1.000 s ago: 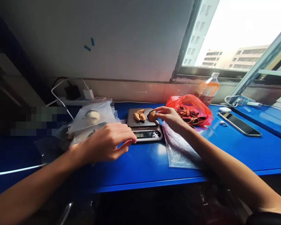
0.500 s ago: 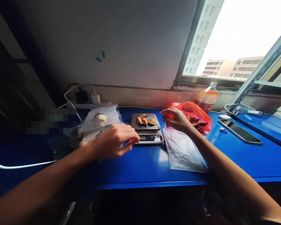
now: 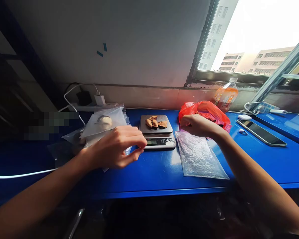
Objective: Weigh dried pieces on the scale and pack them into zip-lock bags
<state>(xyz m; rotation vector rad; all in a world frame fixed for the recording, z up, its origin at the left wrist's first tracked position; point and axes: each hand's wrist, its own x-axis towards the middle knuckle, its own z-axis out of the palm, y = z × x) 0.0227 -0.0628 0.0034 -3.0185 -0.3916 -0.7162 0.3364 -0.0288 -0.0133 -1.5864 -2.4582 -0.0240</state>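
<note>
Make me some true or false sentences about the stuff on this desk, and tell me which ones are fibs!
1. The brown pieces are on top of the scale. True.
2. The phone is standing up on its end. False: it lies flat on the blue table.
3. The bottle is behind the red bag. True.
4. The red bag is on the left of the scale. False: it is on the right.
5. The clear plastic bag lies flat on the table. True.
6. The left hand is next to the phone. False: it is by the left side of the scale.
</note>
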